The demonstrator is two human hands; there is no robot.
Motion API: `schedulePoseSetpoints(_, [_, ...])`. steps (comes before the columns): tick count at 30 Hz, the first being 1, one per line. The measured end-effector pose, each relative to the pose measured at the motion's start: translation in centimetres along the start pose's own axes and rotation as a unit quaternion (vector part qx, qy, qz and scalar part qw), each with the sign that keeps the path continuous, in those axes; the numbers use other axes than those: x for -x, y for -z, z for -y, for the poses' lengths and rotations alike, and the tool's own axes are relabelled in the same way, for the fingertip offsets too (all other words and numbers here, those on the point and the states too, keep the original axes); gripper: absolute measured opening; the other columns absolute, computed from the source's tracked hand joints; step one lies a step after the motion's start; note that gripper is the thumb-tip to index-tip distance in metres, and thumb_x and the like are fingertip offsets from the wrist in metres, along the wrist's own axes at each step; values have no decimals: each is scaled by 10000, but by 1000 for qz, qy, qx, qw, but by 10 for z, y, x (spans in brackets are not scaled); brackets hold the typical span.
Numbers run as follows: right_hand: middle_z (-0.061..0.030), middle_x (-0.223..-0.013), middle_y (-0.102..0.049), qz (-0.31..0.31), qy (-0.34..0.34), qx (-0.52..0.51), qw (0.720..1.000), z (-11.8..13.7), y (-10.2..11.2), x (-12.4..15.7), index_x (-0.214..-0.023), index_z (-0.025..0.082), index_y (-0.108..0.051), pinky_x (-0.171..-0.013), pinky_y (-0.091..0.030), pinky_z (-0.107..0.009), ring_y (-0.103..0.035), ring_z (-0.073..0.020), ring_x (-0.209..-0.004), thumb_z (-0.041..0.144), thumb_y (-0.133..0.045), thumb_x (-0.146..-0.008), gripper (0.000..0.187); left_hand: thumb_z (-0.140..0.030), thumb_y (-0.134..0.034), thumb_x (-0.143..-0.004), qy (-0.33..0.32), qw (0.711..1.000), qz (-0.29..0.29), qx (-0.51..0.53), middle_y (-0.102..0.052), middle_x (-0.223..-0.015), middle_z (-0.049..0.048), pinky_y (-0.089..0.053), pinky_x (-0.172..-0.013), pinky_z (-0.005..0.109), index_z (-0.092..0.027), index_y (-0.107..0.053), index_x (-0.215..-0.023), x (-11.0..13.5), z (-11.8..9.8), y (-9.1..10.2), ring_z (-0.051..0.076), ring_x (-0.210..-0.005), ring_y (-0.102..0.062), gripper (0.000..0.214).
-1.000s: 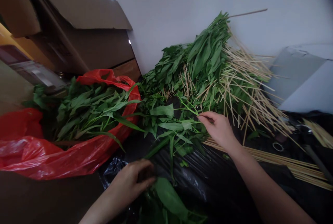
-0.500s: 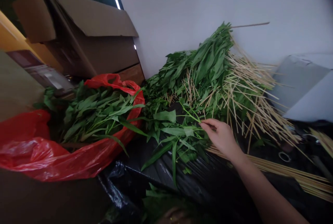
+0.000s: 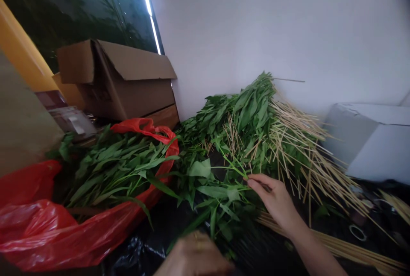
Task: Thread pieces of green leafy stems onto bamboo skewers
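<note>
Between the thumb and the fingertips of the right hand point(image 3: 273, 197), I see the grip closed in a pinch upon a green sprig point(image 3: 236, 166), taken near the lower end of its stem. From the grip, the sprig goes to the left and away from me; its long axis lies on a diagonal, with the tip toward the pile behind. One broad leaf point(image 3: 200, 168) stands out to the left on a thin stalk. More loose leaves point(image 3: 214, 191) lie just below the sprig, over black plastic point(image 3: 144, 248); I cannot tell if some of them are also in the pinch.

Nearer to me, at the bottom edge, is the left hand point(image 3: 195, 254), blurred and with its back turned up. Its fingers are hidden, so I cannot tell whether this grip is apart or together, or what it holds.

Under the right wrist, long straight sticks point(image 3: 349, 246) point away to the lower right. Beyond the sprig rises a leafy pile point(image 3: 253, 107), with many thin pale sticks point(image 3: 307, 135) spreading from its right side. Farther left stands a red bag point(image 3: 99, 235) full of similar leaves, and behind it a cardboard box point(image 3: 141, 96).
</note>
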State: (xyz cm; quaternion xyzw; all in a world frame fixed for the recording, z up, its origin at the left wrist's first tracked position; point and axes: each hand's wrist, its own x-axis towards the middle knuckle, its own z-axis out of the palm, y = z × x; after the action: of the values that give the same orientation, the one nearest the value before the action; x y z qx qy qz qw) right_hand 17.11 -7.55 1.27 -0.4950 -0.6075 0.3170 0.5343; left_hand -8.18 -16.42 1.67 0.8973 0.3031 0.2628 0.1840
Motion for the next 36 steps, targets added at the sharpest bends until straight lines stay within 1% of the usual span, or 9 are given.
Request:
schedulePoseSetpoints(7, [-49,-883,-735,1,48,16,999,0,-1,1,-846,231,-756,-783,-520,-338,-673,-237,-852,421,-637,-818,226,-162,-593,-901,-22,944,-293,-148,-668,-857,38,-484,-710,276,-230,-708,-1023,-67,11,56,156,-797,-605,181])
schedulePoseSetpoints(10, [-51,-859,-725,-6,83,35,996,-4,-2,0,-848,235,-750,-772,-507,-349,-658,-236,-840,399,-619,-840,210,-148,-580,-907,-71,930,-273,-233,-688,-979,49,-454,-759,309,-233,-688,-1072,-87,19,59,174,-869,-582,214])
schedulePoseSetpoints(14, [-51,-817,-715,-7,136,81,987,-7,-3,0,-849,239,-747,-770,-495,-374,-642,-240,-826,367,-596,-868,199,-155,-507,-949,-88,921,-135,-355,-662,-1194,61,-389,-797,357,-237,-593,-1235,-100,32,56,209,-979,-544,310])
schedulePoseSetpoints(19, [-55,-822,-713,7,171,151,974,-6,-5,2,-863,247,-742,-768,-487,-390,-636,-249,-841,360,-559,-906,219,-183,-533,-938,-83,906,-34,-413,-674,-943,63,-344,-800,364,-187,-628,-1090,-108,42,52,217,-973,-528,180])
schedulePoseSetpoints(23, [-41,-813,-709,28,176,157,971,-4,-12,3,-850,251,-736,-757,-482,-377,-633,-242,-837,334,-567,-905,197,-138,-564,-832,-20,942,-95,-323,-622,-734,28,-344,-776,356,-182,-634,-741,-115,47,39,203,-839,-520,123])
schedulePoseSetpoints(26, [-39,-823,-711,30,161,125,979,-2,-14,3,-851,246,-730,-757,-489,-359,-638,-230,-832,323,-554,-909,201,-124,-526,-771,90,969,-208,-98,-606,-688,13,-377,-721,302,-176,-616,-680,-124,53,37,174,-752,-517,138])
schedulePoseSetpoints(31, [-50,-810,-706,18,145,128,981,-5,-5,0,-831,229,-722,-756,-494,-363,-639,-236,-829,332,-548,-904,216,-199,-332,-870,195,903,-371,97,-469,-603,-24,-340,-536,223,-176,-522,-707,-136,57,60,124,-567,-441,251])
schedulePoseSetpoints(33, [-55,-821,-709,11,143,135,981,-8,-2,-1,-843,227,-722,-758,-496,-366,-640,-236,-834,335,-547,-906,215,-221,-344,-913,168,924,-339,57,-489,-643,-19,-368,-572,221,-173,-541,-754,-134,50,64,124,-607,-475,257])
schedulePoseSetpoints(36, [-54,-830,-710,9,163,161,973,-10,-4,-1,-857,236,-721,-761,-492,-375,-636,-238,-842,334,-541,-913,213,-265,-482,-933,73,974,-196,-88,-573,-822,16,-423,-710,238,-177,-625,-847,-126,36,52,140,-763,-555,188])
